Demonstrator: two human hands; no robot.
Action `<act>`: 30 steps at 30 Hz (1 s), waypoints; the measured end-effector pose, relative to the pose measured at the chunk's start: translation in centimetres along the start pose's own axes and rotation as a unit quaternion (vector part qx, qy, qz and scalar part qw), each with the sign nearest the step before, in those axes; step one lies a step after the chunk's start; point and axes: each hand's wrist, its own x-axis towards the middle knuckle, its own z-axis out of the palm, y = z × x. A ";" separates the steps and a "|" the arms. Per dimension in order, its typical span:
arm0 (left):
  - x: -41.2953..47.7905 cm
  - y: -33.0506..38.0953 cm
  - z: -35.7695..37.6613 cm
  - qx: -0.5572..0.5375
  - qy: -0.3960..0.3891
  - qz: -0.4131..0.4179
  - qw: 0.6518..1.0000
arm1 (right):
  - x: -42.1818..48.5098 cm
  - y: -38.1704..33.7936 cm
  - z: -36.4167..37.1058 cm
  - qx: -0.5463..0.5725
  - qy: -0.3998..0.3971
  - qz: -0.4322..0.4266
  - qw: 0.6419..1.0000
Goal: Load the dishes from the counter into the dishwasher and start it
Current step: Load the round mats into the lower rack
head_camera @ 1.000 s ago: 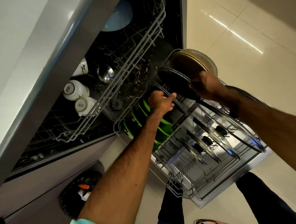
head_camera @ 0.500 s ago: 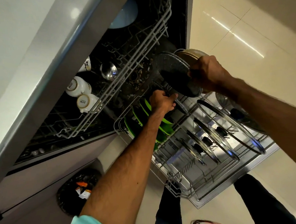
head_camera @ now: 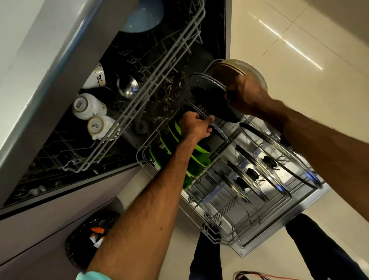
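- While the left hand (head_camera: 196, 126) curls its fingers tight round the rim of one dark speckled plate (head_camera: 216, 130), that plate stands edge-on over the lower rack (head_camera: 215, 225), its long axis running from 10 o'clock down to 4 o'clock.
- The right hand (head_camera: 247, 96), at 1 o'clock from the left, grips the rim of a second speckled plate (head_camera: 209, 98), tilted, its face turned toward 9 o'clock.
- Just beyond it at 12 o'clock sits one tan bowl (head_camera: 246, 70).
- Three green plates (head_camera: 197, 158) stand on edge at 6 o'clock of the left hand; four glass lids (head_camera: 266, 167) lean in rows at 4 o'clock.
- Three white cups (head_camera: 87, 107) lie in the upper rack (head_camera: 137, 103) at 9 o'clock.
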 end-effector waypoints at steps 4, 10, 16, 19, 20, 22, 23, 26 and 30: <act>0.0 0.1 -0.4 -0.004 -0.008 0.004 1.000 | 0.4 -0.4 -0.3 -0.001 -0.030 -0.021 0.999; 0.0 0.1 -0.4 -0.002 -0.007 0.002 1.000 | 0.1 -1.2 -0.1 0.017 -0.026 -0.017 0.999; -0.1 0.0 -0.6 -0.002 -0.009 -0.001 1.000 | -0.1 -1.6 -1.4 0.009 0.038 -0.022 0.999; -0.2 -0.1 -0.7 -0.008 -0.011 -0.002 1.000 | 0.0 -1.5 -1.5 0.021 0.055 -0.027 0.998; -0.4 0.0 -0.7 -0.011 -0.012 -0.004 1.000 | 0.0 -1.5 -1.3 0.020 0.043 -0.018 0.999; -0.4 0.1 -0.6 -0.013 -0.012 -0.005 1.000 | -0.1 -1.6 -0.9 -0.001 0.006 0.000 1.000; -0.3 0.0 -0.6 -0.013 -0.010 -0.004 1.000 | -0.1 -1.6 -0.5 -0.002 -0.006 0.008 1.000; -0.2 -0.1 -0.6 0.000 -0.005 0.001 1.000 | -0.4 -1.3 1.0 0.029 -0.017 0.038 0.999; -0.3 -0.3 -0.7 -0.009 -0.011 -0.004 1.000 | -0.9 -0.8 3.2 0.043 -0.045 0.066 0.996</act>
